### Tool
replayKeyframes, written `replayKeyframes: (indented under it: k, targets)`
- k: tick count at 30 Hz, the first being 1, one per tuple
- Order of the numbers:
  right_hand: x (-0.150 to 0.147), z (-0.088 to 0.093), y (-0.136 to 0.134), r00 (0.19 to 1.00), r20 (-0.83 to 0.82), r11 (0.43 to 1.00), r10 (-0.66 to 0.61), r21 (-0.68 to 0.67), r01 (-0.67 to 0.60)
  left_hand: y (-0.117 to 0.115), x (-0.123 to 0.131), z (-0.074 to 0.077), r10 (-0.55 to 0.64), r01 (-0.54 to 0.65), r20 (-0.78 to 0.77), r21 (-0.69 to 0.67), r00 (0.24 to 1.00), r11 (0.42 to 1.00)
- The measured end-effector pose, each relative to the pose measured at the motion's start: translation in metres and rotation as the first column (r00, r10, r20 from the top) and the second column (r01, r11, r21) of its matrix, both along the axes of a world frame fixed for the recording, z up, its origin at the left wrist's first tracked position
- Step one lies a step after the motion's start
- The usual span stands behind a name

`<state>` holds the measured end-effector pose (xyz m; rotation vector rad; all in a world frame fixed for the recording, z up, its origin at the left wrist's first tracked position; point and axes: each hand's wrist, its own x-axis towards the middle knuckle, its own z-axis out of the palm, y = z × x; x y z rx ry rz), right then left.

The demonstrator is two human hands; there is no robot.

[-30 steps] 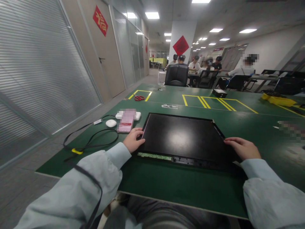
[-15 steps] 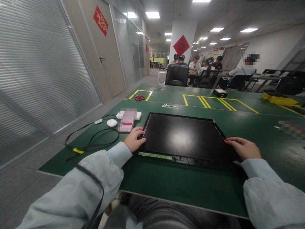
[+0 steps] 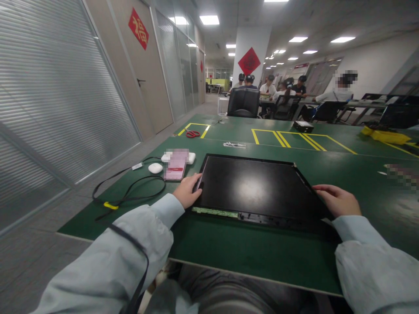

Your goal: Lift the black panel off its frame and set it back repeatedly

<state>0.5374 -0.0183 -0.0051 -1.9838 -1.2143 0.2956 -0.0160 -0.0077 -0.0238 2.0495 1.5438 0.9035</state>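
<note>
A dark laptop-style screen panel [image 3: 248, 187] lies on the green table, light glaring off its middle. Along its near edge runs a narrow green circuit strip [image 3: 214, 212] beside a black bar. At the panel's left edge, my left hand [image 3: 188, 191] grips the frame, thumb on the front. My right hand [image 3: 338, 200] holds the opposite edge with its fingers close together; their undersides are hidden.
Left of the panel are a pink phone [image 3: 176, 170], a white rounded case [image 3: 155, 168] and a black strap [image 3: 131, 198]. Red scissors [image 3: 193, 134], a small black box [image 3: 303, 127] and a yellow item [image 3: 386, 136] lie farther back. Several people sit beyond the table.
My right hand's fingertips have shifted slightly right along the panel's edge. My left hand has moved a little right with the view. The panel stays flat in about the same place.
</note>
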Motion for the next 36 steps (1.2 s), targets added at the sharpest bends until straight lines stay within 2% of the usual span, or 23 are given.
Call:
replayKeyframes:
  k: [4, 7, 13, 17, 21, 24, 31, 36]
  targets:
    - [0.009, -0.014, 0.011, 0.994, 0.065, 0.994, 0.092, 0.057, -0.096, 0.002, 0.000, -0.005, 0.031, -0.031, -0.008, 0.001, 0.999, 1.000]
    - [0.014, -0.025, 0.018, 0.984, 0.098, 0.987, 0.150, 0.033, -0.154, 0.005, -0.001, -0.008, 0.042, -0.042, 0.044, -0.005, 0.998, 0.999]
    - [0.020, -0.036, 0.023, 0.980, 0.082, 0.984, 0.179, -0.005, -0.179, 0.006, -0.005, -0.007, 0.003, -0.002, 0.094, -0.008, 0.996, 1.000]
    - [0.020, -0.038, 0.024, 0.981, 0.052, 0.982, 0.187, 0.011, -0.188, 0.004, -0.005, -0.001, -0.022, 0.029, 0.226, -0.028, 0.974, 0.999]
    - [0.017, -0.037, 0.023, 0.984, 0.026, 0.984, 0.177, 0.029, -0.178, 0.002, 0.001, 0.008, -0.037, 0.097, 0.491, -0.099, 0.870, 0.990]
    - [0.016, -0.034, 0.022, 0.984, 0.020, 0.984, 0.178, 0.013, -0.178, 0.000, 0.006, 0.015, 0.020, 0.091, 0.628, -0.144, 0.778, 0.985]
    - [0.017, -0.038, 0.022, 0.983, 0.075, 0.986, 0.169, -0.004, -0.170, -0.003, 0.015, 0.021, 0.271, -0.012, 0.745, -0.333, 0.609, 0.943]
    - [0.018, -0.043, 0.023, 0.980, 0.111, 0.986, 0.164, -0.004, -0.164, 0.000, 0.019, 0.022, 0.349, -0.017, 0.766, -0.404, 0.540, 0.914]
